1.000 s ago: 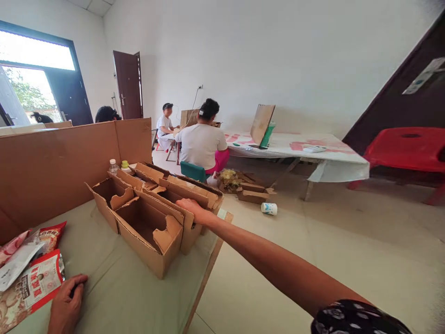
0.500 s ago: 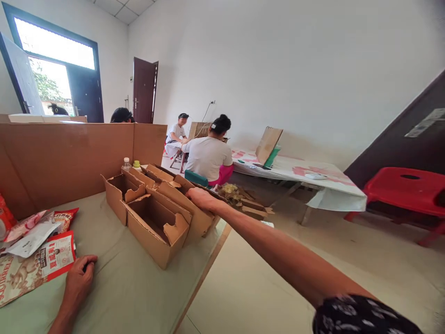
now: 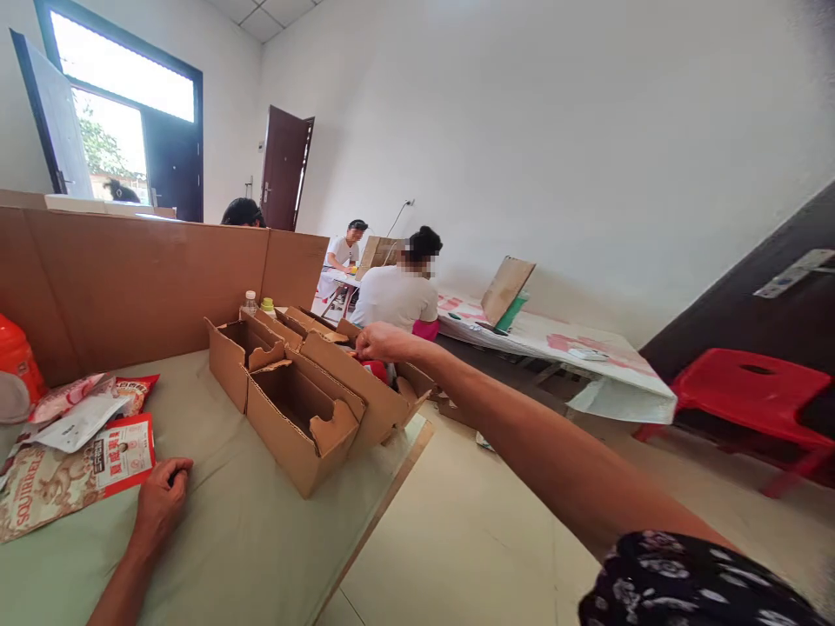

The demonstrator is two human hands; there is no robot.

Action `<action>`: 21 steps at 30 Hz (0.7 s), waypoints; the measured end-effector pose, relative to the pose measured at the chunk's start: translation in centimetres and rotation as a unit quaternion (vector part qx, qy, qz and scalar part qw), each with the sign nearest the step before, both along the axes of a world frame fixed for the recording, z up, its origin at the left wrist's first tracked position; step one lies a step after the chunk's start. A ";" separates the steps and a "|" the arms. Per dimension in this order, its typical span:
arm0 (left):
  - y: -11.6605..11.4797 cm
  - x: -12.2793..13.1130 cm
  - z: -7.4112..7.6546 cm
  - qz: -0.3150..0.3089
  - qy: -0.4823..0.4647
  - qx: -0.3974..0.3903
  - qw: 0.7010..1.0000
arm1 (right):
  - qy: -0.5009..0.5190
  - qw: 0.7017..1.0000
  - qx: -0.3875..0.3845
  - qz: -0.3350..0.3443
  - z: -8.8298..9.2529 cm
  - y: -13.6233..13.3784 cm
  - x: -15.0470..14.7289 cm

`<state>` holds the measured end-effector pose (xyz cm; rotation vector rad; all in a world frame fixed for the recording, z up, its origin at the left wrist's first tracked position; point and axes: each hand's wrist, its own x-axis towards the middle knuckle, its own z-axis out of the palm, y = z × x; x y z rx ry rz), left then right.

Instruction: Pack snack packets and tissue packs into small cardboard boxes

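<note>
My right hand (image 3: pixel 386 342) reaches across to the far cardboard box, its fingers closed at the top of it. Just below those fingers a red item (image 3: pixel 374 369) shows inside the box; most of it is hidden, and I cannot tell whether the fingers hold it. Nearer stands an open, narrow cardboard box (image 3: pixel 297 443), with another box (image 3: pixel 225 356) behind it. My left hand (image 3: pixel 163 496) rests on the table with its fingers curled and nothing in them. Beside it lies a red and beige snack bag (image 3: pixel 84 474) with a squirrel picture.
A white packet (image 3: pixel 82 423) and an orange-red container (image 3: pixel 19 361) are at the left. A tall cardboard panel (image 3: pixel 150 287) stands behind, with a clear bottle (image 3: pixel 250 302) near it. Two people in white sit beyond. A red chair (image 3: pixel 760 391) is at the right.
My right hand has risen slightly, and the red item now shows beneath it. My view has shifted a little. The left hand stays resting on the table.
</note>
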<state>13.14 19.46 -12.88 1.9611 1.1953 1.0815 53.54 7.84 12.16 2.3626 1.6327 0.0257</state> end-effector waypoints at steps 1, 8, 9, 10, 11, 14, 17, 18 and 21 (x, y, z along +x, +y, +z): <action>0.0 0.0 -0.1 -0.001 0.000 0.000 1.000 | -0.005 1.000 -0.003 0.001 0.2 0.3 -0.2; 0.0 0.0 -0.3 -0.005 0.008 0.009 1.000 | -0.041 0.999 -0.002 -0.004 1.2 -0.2 -1.5; -0.1 0.0 -0.2 -0.002 0.007 0.016 1.000 | -0.044 0.999 -0.004 -0.006 1.4 -0.4 -1.6; -0.2 -0.1 0.1 0.003 0.003 0.028 1.000 | -0.045 0.999 -0.006 -0.007 1.6 -0.6 -1.7; -0.4 -0.1 0.6 0.010 -0.003 0.045 0.999 | -0.047 0.999 -0.009 -0.007 1.8 -0.8 -1.8; -1.6 0.4 3.4 0.037 -0.027 0.120 0.992 | -0.047 0.999 -0.019 -0.011 1.6 -0.9 -2.1; -3.6 2.7 8.4 0.007 -0.037 0.217 0.976 | -0.042 0.999 -0.022 -0.017 0.5 -0.4 -2.5; -4.5 4.0 10.3 -0.028 -0.030 0.249 0.968 | -0.040 0.999 -0.021 -0.018 0.1 -0.3 -2.6; -6.9 9.6 15.7 -0.150 0.019 0.334 0.930 | -0.028 0.999 -0.010 -0.012 -1.0 -0.1 -2.9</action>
